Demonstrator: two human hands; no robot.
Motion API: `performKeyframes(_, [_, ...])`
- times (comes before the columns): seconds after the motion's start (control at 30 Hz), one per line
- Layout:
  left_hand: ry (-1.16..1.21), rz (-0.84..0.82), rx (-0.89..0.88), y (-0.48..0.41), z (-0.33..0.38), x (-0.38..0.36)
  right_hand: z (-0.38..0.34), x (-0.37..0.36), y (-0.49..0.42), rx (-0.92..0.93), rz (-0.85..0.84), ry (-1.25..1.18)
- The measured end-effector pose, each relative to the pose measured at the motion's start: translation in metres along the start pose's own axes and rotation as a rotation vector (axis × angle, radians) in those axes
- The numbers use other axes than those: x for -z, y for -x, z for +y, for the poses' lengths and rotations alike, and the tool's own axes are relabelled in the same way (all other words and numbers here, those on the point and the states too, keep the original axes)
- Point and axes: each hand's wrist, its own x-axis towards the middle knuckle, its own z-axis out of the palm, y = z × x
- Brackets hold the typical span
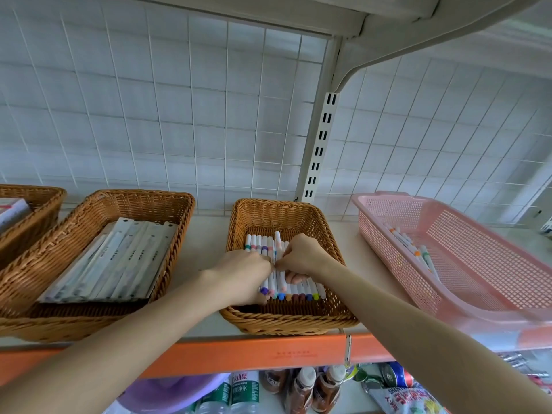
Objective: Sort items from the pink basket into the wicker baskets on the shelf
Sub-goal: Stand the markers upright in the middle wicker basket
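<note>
Along the shelf (206, 234) sit three woven wicker baskets (286, 321) and, rightmost, one pink mesh basket (388, 199); your left hand (242, 270) and right hand (301, 255) both clutch round markers (259, 244) inside the third wicker one.

The wicker basket (286, 322) is woven of ribbed, glossy brown strands, the pink basket (466, 264) is moulded in perforated matt plastic, the markers (259, 245) are cased in smooth white plastic, and the slotted upright (321, 144) is made of painted metal.

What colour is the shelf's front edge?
Shelf's front edge: orange, clearest in the head view.
</note>
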Motion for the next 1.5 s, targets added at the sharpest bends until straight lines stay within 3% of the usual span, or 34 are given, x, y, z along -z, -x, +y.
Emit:
performKeyframes(0.37, [0.038, -0.003, 0.041, 0.002, -0.001, 0.007, 0.003, 0.007, 0.007, 0.064, 0.047, 0.102])
performKeyframes(0.6, [0.123, 0.183, -0.008, -0.026, 0.025, 0.043, 0.032, 0.088, 0.045, 0.289, 0.442, 0.317])
performKeyframes(0.77, [0.149, 0.308, -0.069, -0.070, 0.072, 0.069, 0.100, 0.153, 0.059, 0.159, 0.553, 0.525])
performKeyframes(0.97, [0.201, 0.325, -0.115, -0.130, 0.135, 0.083, 0.184, 0.192, 0.058, -0.045, 0.301, 0.706])
performKeyframes(1.2, [0.196, 0.204, -0.074, -0.182, 0.172, 0.078, 0.205, 0.204, 0.043, 0.084, -0.162, 0.775])
performKeyframes(1.37, [0.199, 0.168, -0.043, -0.196, 0.177, 0.078, 0.213, 0.208, 0.025, 0.076, -0.255, 0.776])
performKeyframes(1.5, [0.217, 0.155, -0.036, -0.203, 0.182, 0.079, 0.230, 0.213, 0.010, 0.001, -0.215, 0.792])
